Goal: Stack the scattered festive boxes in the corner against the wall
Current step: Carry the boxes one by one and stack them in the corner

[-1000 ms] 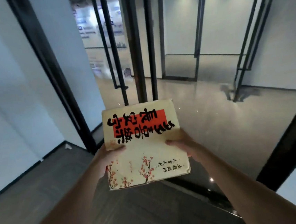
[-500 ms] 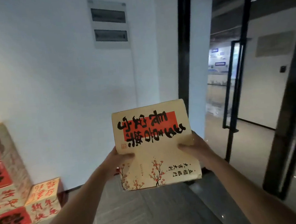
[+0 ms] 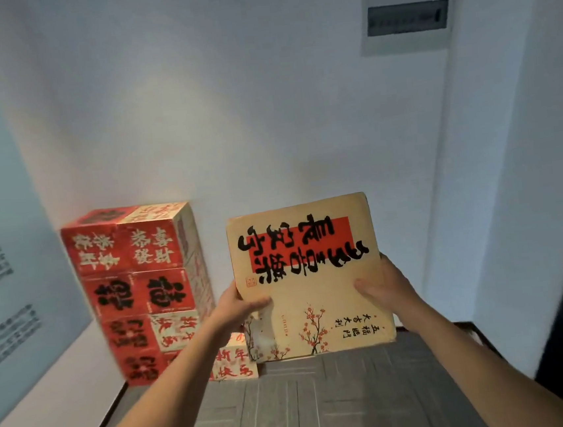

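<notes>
We hold the flat cream cardboard box with black calligraphy on a red panel (image 3: 309,279) in mid-air, right of the tall red-and-cream corner stack (image 3: 140,292). Our left hand (image 3: 239,308) and right hand (image 3: 385,287) clamp opposite edges. It looks light, stiff, easily dented; side grips suit it.

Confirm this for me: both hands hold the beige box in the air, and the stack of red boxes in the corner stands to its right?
Not quite. In the head view the stack of red boxes stands left of the beige box, not right. Both hands do hold it up.

Beige box (image 3: 309,279) with red patch, black calligraphy, plum blossoms.
</notes>
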